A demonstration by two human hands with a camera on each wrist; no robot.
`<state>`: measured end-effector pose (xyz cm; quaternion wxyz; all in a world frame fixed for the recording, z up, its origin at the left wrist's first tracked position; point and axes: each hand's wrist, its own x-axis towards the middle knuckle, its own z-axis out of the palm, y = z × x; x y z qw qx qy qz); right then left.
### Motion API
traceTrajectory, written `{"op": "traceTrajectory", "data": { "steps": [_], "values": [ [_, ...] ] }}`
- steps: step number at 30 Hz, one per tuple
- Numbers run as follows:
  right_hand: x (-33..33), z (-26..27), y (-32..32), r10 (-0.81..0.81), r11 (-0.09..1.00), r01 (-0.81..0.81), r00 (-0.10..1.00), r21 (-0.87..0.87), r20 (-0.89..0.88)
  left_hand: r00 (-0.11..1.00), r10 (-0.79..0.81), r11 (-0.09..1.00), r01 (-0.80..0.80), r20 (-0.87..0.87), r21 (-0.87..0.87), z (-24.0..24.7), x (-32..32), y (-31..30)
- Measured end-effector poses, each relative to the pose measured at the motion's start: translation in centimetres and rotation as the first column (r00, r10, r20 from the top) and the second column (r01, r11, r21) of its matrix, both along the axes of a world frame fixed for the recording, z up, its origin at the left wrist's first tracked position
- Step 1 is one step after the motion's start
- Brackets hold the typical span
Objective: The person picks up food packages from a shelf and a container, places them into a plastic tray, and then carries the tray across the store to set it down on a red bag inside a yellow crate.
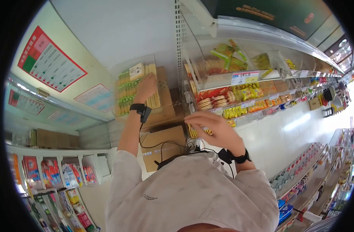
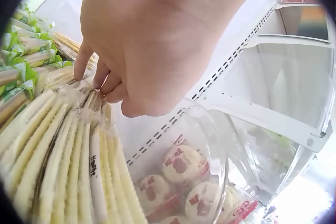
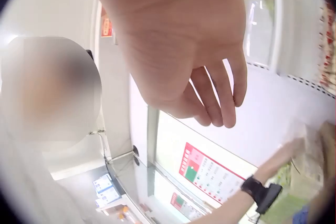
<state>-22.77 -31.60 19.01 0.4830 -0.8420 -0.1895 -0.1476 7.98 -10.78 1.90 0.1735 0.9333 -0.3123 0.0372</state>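
Observation:
My left hand [image 1: 147, 87] reaches down into a clear plastic bin [image 1: 155, 62] of wrapped snacks. In the left wrist view, the left hand [image 2: 152, 35] has its fingers bent down onto the gathered wrapper ends of slim, pale snack packets [image 2: 68, 155], which stand on edge in a row; the thumb is hidden. Beside them are rows of green-and-clear snack packets [image 2: 23, 58]. My right hand [image 1: 213, 127] hovers in front of the snack shelf, holding nothing. Its fingers [image 3: 226, 92] hang relaxed and slightly apart in the right wrist view.
Right of the bin runs a shelf with a clear front [image 1: 208, 87], stocked with red, yellow and green packets. Below the bin stands a cardboard box [image 1: 165, 145] with black cables [image 1: 161, 143] across it. Shelves of goods [image 1: 53, 174] fill the lower left.

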Motion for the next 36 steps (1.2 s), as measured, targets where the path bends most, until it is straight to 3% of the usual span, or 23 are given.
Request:
{"op": "traceTrajectory", "data": {
  "steps": [3, 5, 7, 9, 11, 12, 14, 15, 18, 19, 22, 26, 31, 34, 36],
  "values": [
    [-0.1, 4.5, -3.3, -0.142, 0.984, 0.163, 0.959, -0.069, 0.245, 1.0, 0.002, 1.0, -0.002, -0.024, 0.004, 0.0, 0.0, 0.1],
    [0.3, 7.3, -5.0, -0.346, 0.937, 0.349, 0.928, 0.002, 0.14, 0.999, 0.022, 1.0, -0.022, -0.05, 0.0, -0.1, 0.1, 0.3],
    [3.0, 8.2, -7.2, -0.397, 0.866, 0.472, 0.849, -0.164, 0.349, 0.999, -0.022, 0.998, 0.02, -0.028, -0.06, -2.8, 1.5, 1.0],
    [5.9, 8.3, -10.2, -0.378, 0.853, 0.452, 0.88, -0.263, 0.286, 0.999, -0.038, 0.986, 0.037, -0.004, -0.16, -2.3, 1.2, 1.6],
    [9.2, 7.1, -14.6, -0.346, 0.757, 0.396, 0.918, -0.52, 0.196, 1.0, -0.014, 0.955, 0.019, 0.017, -0.296, 1.2, -3.0, 1.9],
    [10.8, 7.0, -16.0, -0.332, 0.693, 0.345, 0.932, -0.633, 0.144, 0.995, -0.016, 0.945, -0.016, -0.095, -0.327, 3.5, -5.4, 2.3],
    [14.3, 9.2, -17.0, -0.277, 0.668, 0.18, 0.961, -0.722, -0.017, 0.949, -0.031, 0.916, -0.098, -0.313, -0.389, 8.2, -10.0, 3.3],
    [15.3, 10.3, -17.0, -0.258, 0.644, 0.093, 0.961, -0.759, -0.102, 0.955, -0.051, 0.903, -0.082, -0.293, -0.422, 8.9, -11.7, 4.3],
    [16.3, 13.5, -15.2, -0.516, 0.637, -0.034, 0.723, -0.77, -0.459, 0.965, -0.091, 0.866, -0.045, -0.246, -0.498, 8.8, -14.7, 6.5],
    [17.5, 12.3, -17.0, -0.473, 0.68, -0.045, 0.735, -0.731, -0.485, 0.968, -0.081, 0.86, -0.052, -0.237, -0.507, 8.1, -14.9, 7.5],
    [20.3, 11.0, -18.0, -0.46, 0.773, -0.104, 0.589, -0.626, -0.665, 0.983, 0.029, 0.798, -0.133, -0.183, -0.588, 6.9, -15.8, 9.9],
    [21.4, 10.8, -16.2, -0.5, 0.642, -0.219, 0.608, -0.735, -0.617, 0.972, 0.164, 0.794, -0.231, -0.168, -0.563, 7.7, -18.2, 12.1],
    [21.3, 10.9, -15.0, -0.484, 0.546, -0.227, 0.701, -0.806, -0.525, 0.966, 0.181, 0.727, -0.259, -0.186, -0.635, 7.5, -19.3, 12.8],
    [23.2, 10.0, -17.3, -0.41, 0.542, -0.239, 0.762, -0.806, -0.502, 0.957, 0.215, 0.71, -0.29, -0.193, -0.642, 6.3, -18.9, 13.7],
    [22.8, 10.0, -17.9, -0.296, 0.7, -0.19, 0.8, -0.688, -0.522, 0.952, 0.255, 0.733, -0.304, -0.168, -0.608, 5.1, -18.1, 14.1]
  ]
}}
